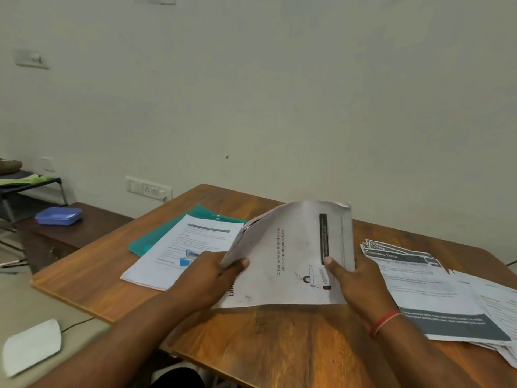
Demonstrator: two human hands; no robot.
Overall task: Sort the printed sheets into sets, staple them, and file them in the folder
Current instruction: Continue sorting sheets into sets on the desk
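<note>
Both hands hold a curved bundle of printed sheets over the middle of the wooden table. My left hand grips its left edge, thumb on top. My right hand grips the right side, thumb pressed on the printed face. To the left, a stack of printed sheets lies on a teal folder, and a small blue stapler sits on that stack, partly hidden by my left hand. At the right, a spread pile of printed sheets lies flat.
A white device with a cable lies on the lower grey surface at the left. Further back left, a blue box rests on a dark low table. The wall stands just behind the table's far edge.
</note>
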